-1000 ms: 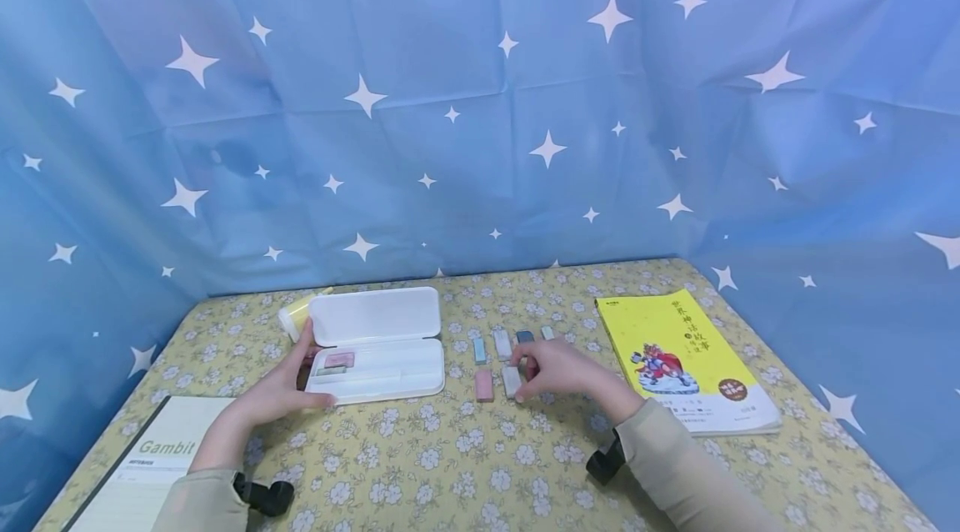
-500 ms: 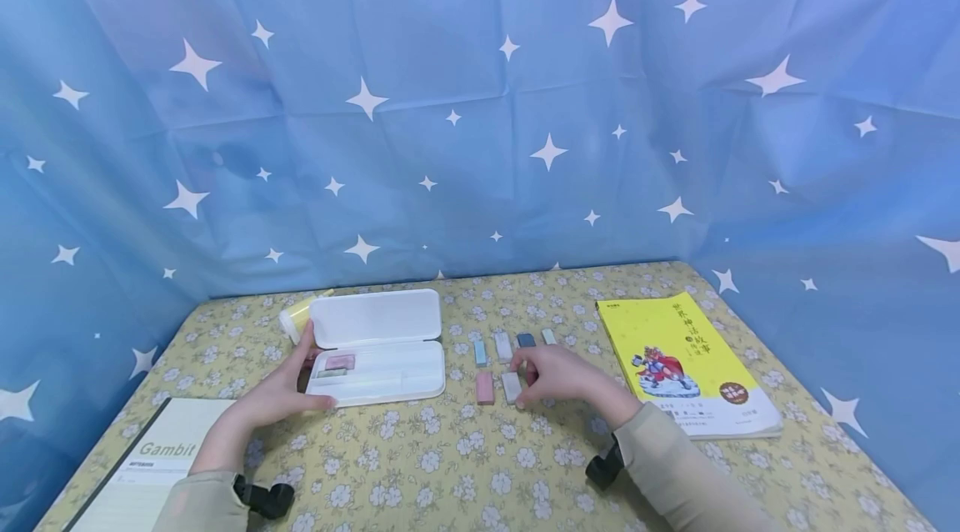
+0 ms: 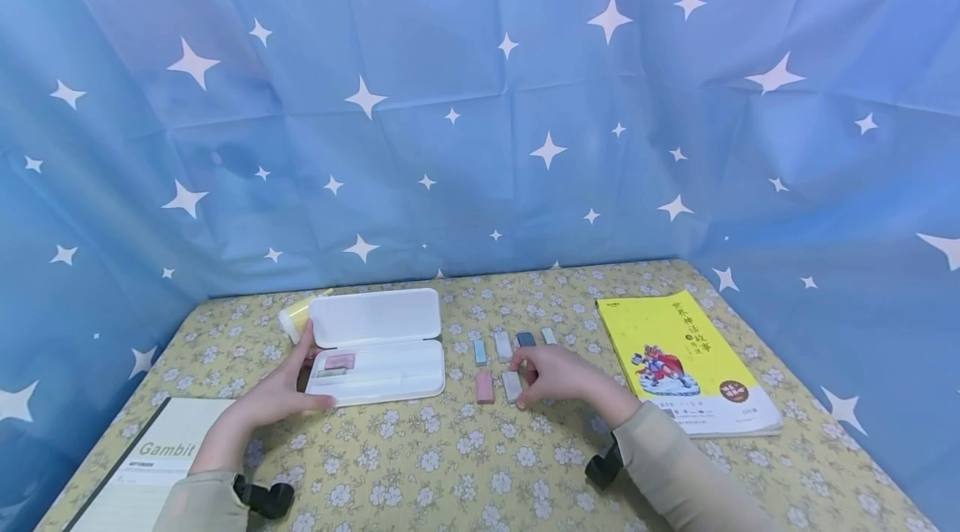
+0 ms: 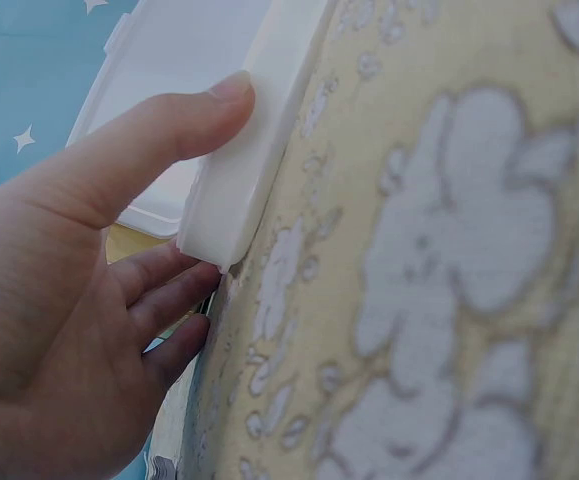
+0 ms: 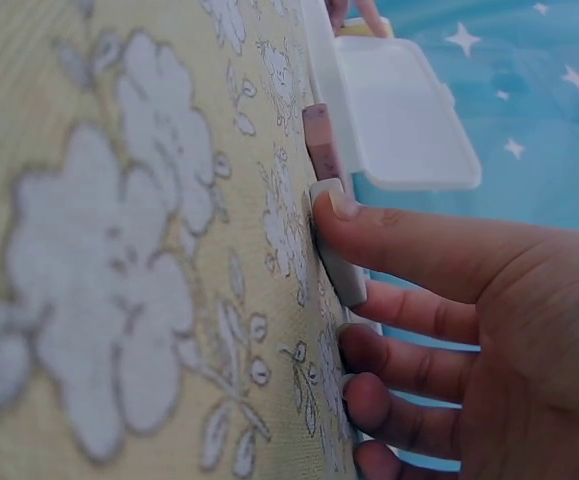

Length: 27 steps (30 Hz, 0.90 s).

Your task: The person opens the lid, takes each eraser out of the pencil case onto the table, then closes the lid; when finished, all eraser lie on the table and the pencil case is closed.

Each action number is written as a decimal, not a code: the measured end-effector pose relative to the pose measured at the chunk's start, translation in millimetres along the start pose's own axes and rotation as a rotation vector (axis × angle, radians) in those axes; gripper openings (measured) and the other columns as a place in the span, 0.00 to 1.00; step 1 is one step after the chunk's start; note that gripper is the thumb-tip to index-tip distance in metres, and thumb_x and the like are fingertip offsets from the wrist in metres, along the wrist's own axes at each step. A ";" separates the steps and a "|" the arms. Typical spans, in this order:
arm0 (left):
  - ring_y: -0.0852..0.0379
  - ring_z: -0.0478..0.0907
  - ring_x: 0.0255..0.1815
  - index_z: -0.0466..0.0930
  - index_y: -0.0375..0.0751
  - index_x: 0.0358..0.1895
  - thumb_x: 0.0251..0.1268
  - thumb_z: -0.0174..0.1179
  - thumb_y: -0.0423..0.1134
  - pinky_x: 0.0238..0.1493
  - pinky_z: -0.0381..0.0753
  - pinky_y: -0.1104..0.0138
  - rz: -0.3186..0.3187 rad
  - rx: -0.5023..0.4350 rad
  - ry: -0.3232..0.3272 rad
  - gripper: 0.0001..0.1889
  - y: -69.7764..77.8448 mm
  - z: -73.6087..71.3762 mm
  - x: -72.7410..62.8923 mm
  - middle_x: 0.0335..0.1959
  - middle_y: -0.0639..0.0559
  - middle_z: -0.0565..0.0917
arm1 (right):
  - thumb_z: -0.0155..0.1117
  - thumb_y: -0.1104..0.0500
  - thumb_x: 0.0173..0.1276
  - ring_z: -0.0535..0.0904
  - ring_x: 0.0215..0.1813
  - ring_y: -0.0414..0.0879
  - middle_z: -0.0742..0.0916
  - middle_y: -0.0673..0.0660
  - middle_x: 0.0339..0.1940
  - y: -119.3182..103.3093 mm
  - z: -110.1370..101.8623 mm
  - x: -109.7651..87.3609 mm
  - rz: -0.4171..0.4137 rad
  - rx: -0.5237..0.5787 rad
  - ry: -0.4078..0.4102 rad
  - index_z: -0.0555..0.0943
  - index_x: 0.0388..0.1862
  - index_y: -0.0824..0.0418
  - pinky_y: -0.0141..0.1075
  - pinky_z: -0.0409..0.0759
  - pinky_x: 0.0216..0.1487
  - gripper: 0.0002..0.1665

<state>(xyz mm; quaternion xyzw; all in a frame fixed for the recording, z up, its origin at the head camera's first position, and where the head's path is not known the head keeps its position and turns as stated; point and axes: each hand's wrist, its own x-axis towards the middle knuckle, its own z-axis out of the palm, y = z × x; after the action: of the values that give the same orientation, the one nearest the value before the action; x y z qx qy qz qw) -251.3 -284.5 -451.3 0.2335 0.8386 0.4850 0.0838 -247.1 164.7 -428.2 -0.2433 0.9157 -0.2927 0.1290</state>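
Observation:
My left hand point(image 3: 273, 394) grips the left end of an open white pencil case point(image 3: 375, 319), thumb point(image 4: 194, 120) on its front wall and fingers behind the end. Inside the case lie a pink eraser point(image 3: 341, 361) and a greyish one below it. With thumb and index finger, my right hand point(image 3: 558, 375) pinches a white eraser point(image 5: 341, 260) close to the tablecloth. Left of it is a pink eraser point(image 3: 484, 388). Behind these stand a light blue eraser point(image 3: 480, 352), a whitish eraser point(image 3: 502, 346), a dark blue eraser point(image 3: 526, 338) and a pale green eraser point(image 3: 548, 336).
A yellow book point(image 3: 675, 357) lies at the right of the flowered tablecloth point(image 3: 427, 474). At the front left is a notebook point(image 3: 142, 474), partly under the left forearm. A yellow and white cup-like object point(image 3: 294, 317) lies behind the case's left end. A blue starred curtain point(image 3: 480, 115) hangs behind.

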 end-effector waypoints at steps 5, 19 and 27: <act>0.33 0.61 0.64 0.17 0.45 0.75 0.54 0.72 0.34 0.55 0.68 0.72 -0.009 -0.005 0.000 0.67 1.4 0.0 -0.1 0.65 0.28 0.59 | 0.78 0.56 0.53 0.68 0.20 0.41 0.79 0.48 0.20 1.0 0.5 0.2 0.001 0.003 0.000 0.79 0.48 0.57 0.36 0.67 0.24 0.24; 0.32 0.57 0.67 0.17 0.47 0.75 0.54 0.72 0.36 0.57 0.65 0.72 -0.050 0.019 0.011 0.67 3.5 -0.9 -0.7 0.67 0.28 0.56 | 0.77 0.57 0.54 0.66 0.19 0.40 0.78 0.49 0.18 0.1 -1.4 -0.4 -0.008 0.013 -0.008 0.79 0.48 0.58 0.35 0.65 0.23 0.24; 0.33 0.58 0.67 0.17 0.45 0.75 0.53 0.73 0.37 0.57 0.65 0.72 -0.052 0.037 0.013 0.67 3.7 -0.7 -0.7 0.66 0.29 0.58 | 0.75 0.56 0.57 0.68 0.20 0.41 0.79 0.50 0.21 -1.2 -9.2 -0.2 0.006 0.037 -0.014 0.78 0.54 0.60 0.36 0.67 0.24 0.26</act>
<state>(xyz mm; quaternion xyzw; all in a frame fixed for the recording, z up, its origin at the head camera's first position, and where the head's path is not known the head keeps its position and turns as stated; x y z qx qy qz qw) -249.7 -283.9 -447.9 0.2101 0.8536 0.4687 0.0865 -250.0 168.3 -420.1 -0.2401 0.9099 -0.3076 0.1405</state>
